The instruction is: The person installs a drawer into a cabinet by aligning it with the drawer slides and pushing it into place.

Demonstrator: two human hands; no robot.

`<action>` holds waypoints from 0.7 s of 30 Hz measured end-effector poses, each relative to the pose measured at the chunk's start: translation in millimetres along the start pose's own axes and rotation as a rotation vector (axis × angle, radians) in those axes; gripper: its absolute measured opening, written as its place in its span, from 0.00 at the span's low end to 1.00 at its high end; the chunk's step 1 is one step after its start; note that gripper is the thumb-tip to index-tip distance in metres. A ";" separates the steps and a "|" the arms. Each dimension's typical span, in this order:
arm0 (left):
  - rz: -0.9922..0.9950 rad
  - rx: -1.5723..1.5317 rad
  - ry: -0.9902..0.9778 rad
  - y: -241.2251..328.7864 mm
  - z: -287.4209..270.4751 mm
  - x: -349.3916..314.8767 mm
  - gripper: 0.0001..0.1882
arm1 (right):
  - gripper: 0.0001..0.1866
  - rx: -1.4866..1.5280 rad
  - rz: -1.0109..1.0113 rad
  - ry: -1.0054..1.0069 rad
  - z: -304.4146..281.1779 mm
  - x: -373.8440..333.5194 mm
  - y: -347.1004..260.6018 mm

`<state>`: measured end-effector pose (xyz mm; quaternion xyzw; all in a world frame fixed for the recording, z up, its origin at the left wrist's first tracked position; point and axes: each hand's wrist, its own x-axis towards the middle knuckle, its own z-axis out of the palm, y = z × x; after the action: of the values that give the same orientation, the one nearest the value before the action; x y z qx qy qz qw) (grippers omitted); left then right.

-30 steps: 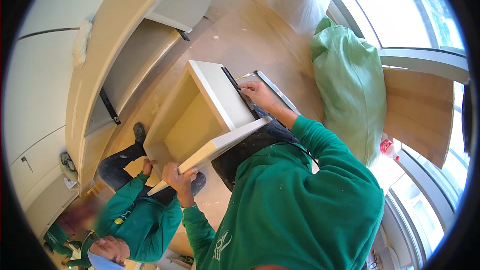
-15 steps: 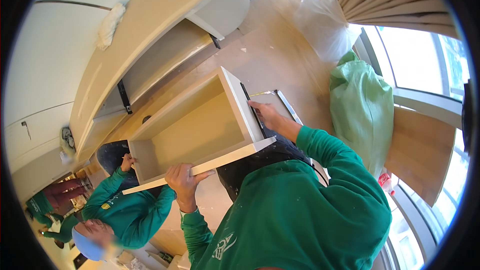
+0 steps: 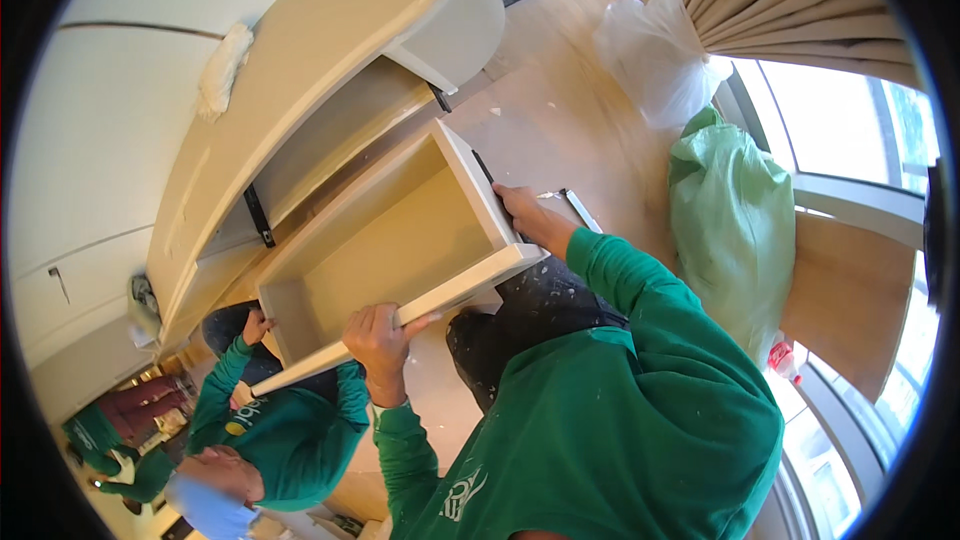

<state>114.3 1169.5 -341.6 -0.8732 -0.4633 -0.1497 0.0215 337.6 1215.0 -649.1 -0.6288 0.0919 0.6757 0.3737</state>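
Tilted flatter, boxy cream wooden drawer (image 3: pixel 400 240) gripped by both hands

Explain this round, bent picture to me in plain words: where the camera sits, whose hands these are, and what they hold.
The camera sits on a person's head and looks down; its wide lens bends straight edges. The green sleeves from below are that person's own. Their left hand grips the front edge of an empty cream drawer, and their right hand holds its side with the dark runner. The drawer is lifted clear of the cream cabinet, whose open slot shows behind it. A co-worker in green crouches at lower left, one hand at the drawer's far corner. On the wooden floor stand a green sack and a clear bag.
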 end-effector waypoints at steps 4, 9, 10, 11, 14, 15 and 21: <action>-0.024 0.026 -0.006 8.4 -0.2 1.6 0.33 | 0.22 -0.093 0.022 -0.002 11.2 -13.6 -28.5; -0.017 0.010 0.041 12.6 7.7 12.5 0.32 | 0.23 -0.062 -0.053 -0.010 11.2 -4.5 -45.8; -0.029 0.017 0.054 9.7 5.9 11.4 0.32 | 0.22 -0.083 -0.063 -0.021 20.4 -6.1 -49.3; -0.048 0.026 0.066 6.7 4.5 8.8 0.32 | 0.22 -0.110 -0.071 -0.035 28.8 -8.6 -50.4; -0.089 -0.008 0.030 3.3 1.5 0.1 0.29 | 0.21 0.014 -0.106 -0.075 36.7 -12.3 -45.8; -0.102 0.007 0.020 2.4 -2.6 -3.5 0.28 | 0.22 0.025 -0.074 -0.137 38.4 -13.6 -45.1; -0.056 -0.022 0.075 3.8 5.7 5.9 0.28 | 0.17 0.209 -0.033 -0.416 9.8 24.6 -37.6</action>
<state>121.9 1173.1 -345.1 -0.8538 -0.4848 -0.1880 0.0250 355.1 1256.8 -656.8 -0.4353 0.0723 0.7713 0.4586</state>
